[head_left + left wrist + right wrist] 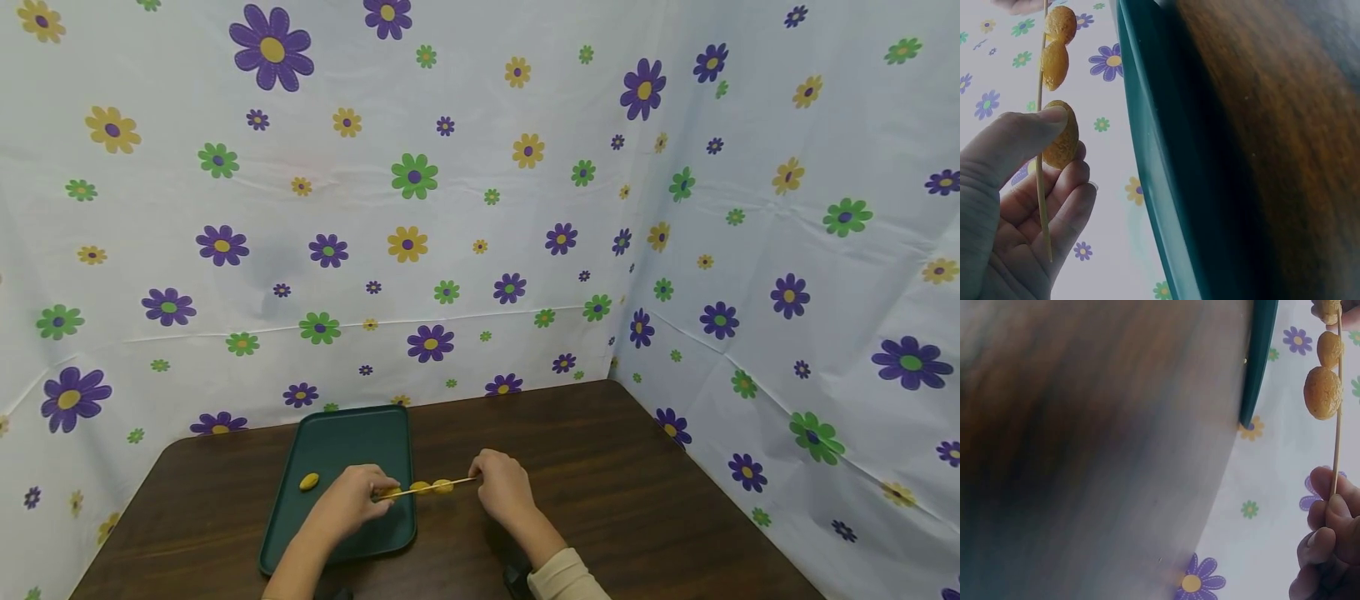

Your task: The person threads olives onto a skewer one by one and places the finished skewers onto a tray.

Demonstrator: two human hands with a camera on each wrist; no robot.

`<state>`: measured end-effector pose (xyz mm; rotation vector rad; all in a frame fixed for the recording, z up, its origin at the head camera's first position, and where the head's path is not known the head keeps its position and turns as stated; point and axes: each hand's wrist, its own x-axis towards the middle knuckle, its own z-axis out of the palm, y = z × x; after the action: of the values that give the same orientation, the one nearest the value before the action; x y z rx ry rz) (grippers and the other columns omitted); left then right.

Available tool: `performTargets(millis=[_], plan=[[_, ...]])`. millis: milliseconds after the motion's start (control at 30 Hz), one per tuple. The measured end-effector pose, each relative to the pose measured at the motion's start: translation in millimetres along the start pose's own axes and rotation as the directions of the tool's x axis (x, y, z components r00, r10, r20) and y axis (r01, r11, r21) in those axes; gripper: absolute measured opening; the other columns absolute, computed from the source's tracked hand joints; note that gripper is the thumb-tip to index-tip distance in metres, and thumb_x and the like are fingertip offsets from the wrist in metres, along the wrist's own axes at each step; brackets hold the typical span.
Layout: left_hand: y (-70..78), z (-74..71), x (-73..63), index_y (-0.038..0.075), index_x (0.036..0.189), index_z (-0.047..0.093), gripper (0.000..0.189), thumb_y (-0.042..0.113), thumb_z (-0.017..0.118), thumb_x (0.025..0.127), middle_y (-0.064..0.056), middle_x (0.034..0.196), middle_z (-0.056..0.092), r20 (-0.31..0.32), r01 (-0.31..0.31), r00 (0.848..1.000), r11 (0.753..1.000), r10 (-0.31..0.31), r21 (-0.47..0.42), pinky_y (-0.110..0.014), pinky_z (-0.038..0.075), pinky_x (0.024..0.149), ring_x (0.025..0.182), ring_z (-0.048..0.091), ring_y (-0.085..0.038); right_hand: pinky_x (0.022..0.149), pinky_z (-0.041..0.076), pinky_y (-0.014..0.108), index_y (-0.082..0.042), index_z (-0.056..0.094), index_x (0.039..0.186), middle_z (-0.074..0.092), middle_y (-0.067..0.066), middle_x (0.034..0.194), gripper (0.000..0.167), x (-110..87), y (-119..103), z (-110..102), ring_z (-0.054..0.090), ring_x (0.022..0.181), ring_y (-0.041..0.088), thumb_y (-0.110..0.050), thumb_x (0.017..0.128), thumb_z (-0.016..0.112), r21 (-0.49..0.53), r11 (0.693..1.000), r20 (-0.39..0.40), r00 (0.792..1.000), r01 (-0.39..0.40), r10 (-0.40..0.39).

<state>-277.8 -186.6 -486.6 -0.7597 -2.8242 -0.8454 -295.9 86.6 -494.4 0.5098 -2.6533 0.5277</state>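
In the head view, my left hand [348, 504] is above the right part of a dark green tray [352, 442]. Its thumb and fingers pinch a wrinkled yellow oval piece [1067, 140] at one end of a thin wooden skewer [463, 481]. Whether the skewer passes through this piece or beside it, I cannot tell. Two more yellow oval pieces [1322, 394] sit close together along the skewer's middle. At the other end, my right hand [504, 492] pinches the skewer between thumb and fingers, over the wood to the right of the tray.
One loose yellow oval piece [308, 482] lies in the tray, left of my left hand. The dark wooden table [637, 500] extends to the right. White flower-printed sheets [465, 275] hang behind the table and along its right side.
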Motion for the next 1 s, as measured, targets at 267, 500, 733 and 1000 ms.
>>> performTargets(millis=[267, 500, 733, 1000], plan=[[0.8, 1.5, 0.4, 0.004, 0.104, 0.079, 0.018, 0.005, 0.079, 0.085, 0.0, 0.093, 0.07, -0.001, -0.012, 1.0, 1.0, 0.012, 0.005, -0.023, 0.052, 0.062, 0.078, 0.062, -0.01, 0.054, 0.048, 0.03, -0.019, 0.075, 0.077, 0.06, -0.011, 0.076, 0.032, 0.0, -2.2, 1.2, 0.061, 0.065, 0.013, 0.013, 0.071, 0.072, -0.003, 1.0, 0.006, 1.0, 0.006, -0.006], [-1.3, 3.3, 1.3, 0.006, 0.104, 0.08, 0.019, 0.005, 0.079, 0.085, 0.001, 0.095, 0.07, 0.0, -0.016, 1.0, 1.0, 0.016, -0.004, -0.023, 0.053, 0.063, 0.08, 0.064, -0.011, 0.055, 0.049, 0.03, -0.019, 0.075, 0.077, 0.06, -0.011, 0.075, 0.03, 0.5, -4.9, 2.2, 0.06, 0.065, 0.012, 0.011, 0.073, 0.074, 0.001, 1.0, 0.013, 1.0, 0.004, -0.004], [0.8, 3.0, 2.3, 0.007, 0.104, 0.08, 0.019, 0.006, 0.08, 0.085, 0.0, 0.095, 0.07, 0.008, 0.003, 1.0, 1.0, -0.003, -0.013, -0.023, 0.054, 0.065, 0.081, 0.065, -0.012, 0.054, 0.048, 0.029, -0.019, 0.075, 0.078, 0.059, -0.011, 0.075, 0.03, 1.5, -5.7, 2.3, 0.058, 0.063, 0.011, 0.011, 0.074, 0.074, 0.001, 1.0, 0.016, 1.0, 0.016, -0.016], [-2.1, 3.4, 2.9, 0.008, 0.103, 0.079, 0.017, 0.006, 0.079, 0.086, 0.004, 0.093, 0.069, -0.001, -0.013, 1.0, 1.0, 0.013, -0.001, -0.026, 0.054, 0.067, 0.079, 0.061, -0.008, 0.054, 0.048, 0.029, -0.019, 0.075, 0.079, 0.061, -0.011, 0.077, 0.032, 0.2, -4.8, 1.3, 0.059, 0.065, 0.011, 0.013, 0.074, 0.072, 0.041, 0.999, 0.037, 0.999, 0.011, -0.012]])
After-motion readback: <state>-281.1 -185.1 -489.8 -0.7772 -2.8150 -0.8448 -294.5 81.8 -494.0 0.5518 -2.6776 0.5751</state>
